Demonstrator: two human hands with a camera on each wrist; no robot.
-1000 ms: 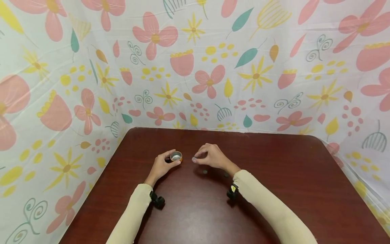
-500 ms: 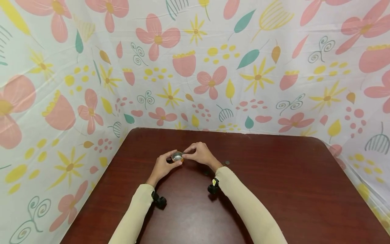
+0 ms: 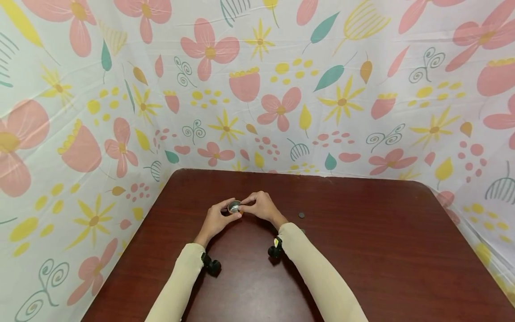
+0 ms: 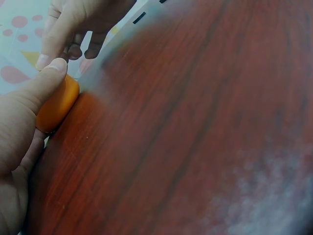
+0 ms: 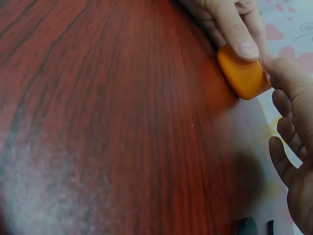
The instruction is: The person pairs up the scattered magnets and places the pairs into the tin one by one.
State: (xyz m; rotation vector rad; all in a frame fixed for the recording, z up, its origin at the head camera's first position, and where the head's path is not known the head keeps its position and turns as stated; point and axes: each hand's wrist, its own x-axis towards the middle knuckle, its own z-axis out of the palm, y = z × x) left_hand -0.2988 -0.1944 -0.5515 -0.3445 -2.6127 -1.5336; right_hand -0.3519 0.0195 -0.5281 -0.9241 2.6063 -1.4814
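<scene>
The left hand (image 3: pixel 214 219) curls round the orange cup (image 5: pixel 242 78), likely steadying it; at the cup's rim, the right hand (image 3: pixel 262 207) bends its fingers, any pinch hidden; right of the cup lies a disc (image 3: pixel 301 215).

Left fingers (image 5: pixel 234 30) hold an orange container (image 5: pixel 243 77), right fingers (image 5: pixel 287 74) at its rim.

Dark reddish table (image 3: pixel 382 246) against a flower-printed backdrop (image 3: pixel 277 67), probably cloth.
</scene>
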